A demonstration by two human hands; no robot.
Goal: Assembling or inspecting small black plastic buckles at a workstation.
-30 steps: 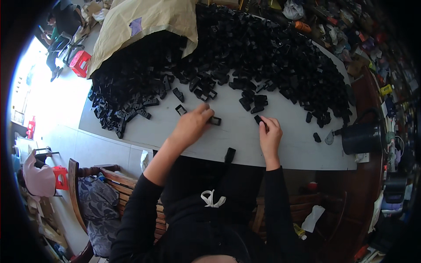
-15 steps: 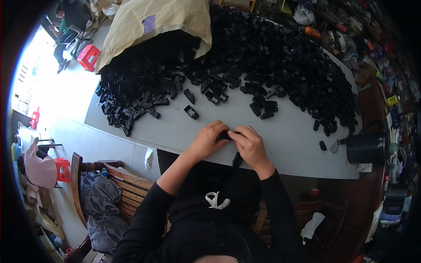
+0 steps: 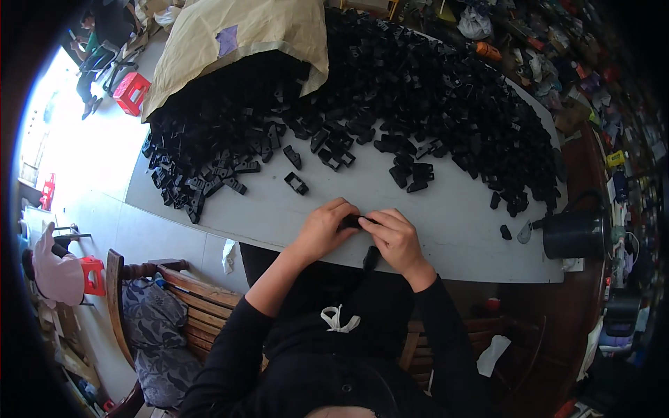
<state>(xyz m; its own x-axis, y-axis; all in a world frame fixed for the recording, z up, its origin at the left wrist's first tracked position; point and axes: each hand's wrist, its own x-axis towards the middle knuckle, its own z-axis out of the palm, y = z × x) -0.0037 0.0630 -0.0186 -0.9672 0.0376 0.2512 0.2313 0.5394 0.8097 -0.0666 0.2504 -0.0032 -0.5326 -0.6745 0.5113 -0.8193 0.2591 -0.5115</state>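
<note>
A small black plastic part (image 3: 350, 221) is between my two hands, just over the near edge of the grey-white table (image 3: 446, 240). My left hand (image 3: 325, 230) is closed round it, fingers curled over the top. From the other side my right hand (image 3: 392, 239) pinches at its right end with thumb and fingertips. The fingers hide most of the part's shape. Below my right hand, a dark elongated piece (image 3: 371, 258) lies at the table's edge. A black frame-like part (image 3: 296, 183) and another black part (image 3: 293, 157) lie beyond my left hand.
A big heap of black plastic parts (image 3: 446, 90) covers the table's far side. Some spill from a tan sack (image 3: 244, 31) at the far left. A black container (image 3: 573, 235) stands at the right edge. A wooden chair (image 3: 202, 306) with a cushion is at left; two people sit farther off.
The view has shifted slightly, moving the table leftward in the picture. My right fingers have shifted on the part, and the dark piece at the table edge shows more fully.
</note>
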